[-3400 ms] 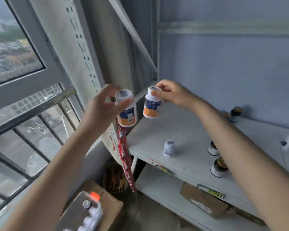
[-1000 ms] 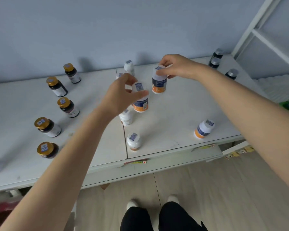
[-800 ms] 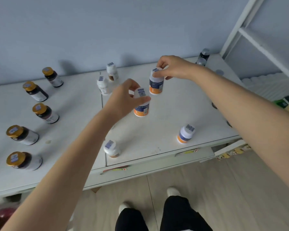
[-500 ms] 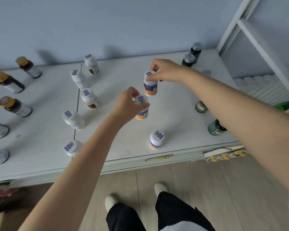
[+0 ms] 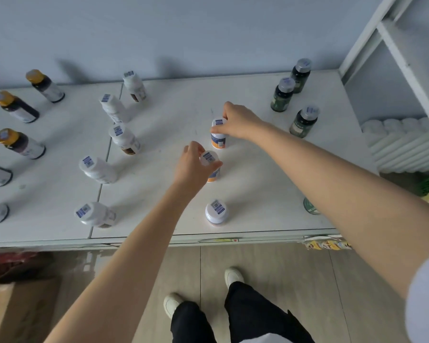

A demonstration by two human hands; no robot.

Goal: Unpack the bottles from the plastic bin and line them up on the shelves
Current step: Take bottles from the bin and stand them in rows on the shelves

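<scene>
Head view: barcode sticker (image 5: 209, 157) atop left grip's (image 5: 193, 167) bottle (image 5: 214, 175)

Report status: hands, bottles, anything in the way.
Left hand grips near orange-band bottle by its cap. Right hand grips far orange-band bottle likewise. Both upright at the shelf, in line with front bottle. Nothing between them.
</scene>
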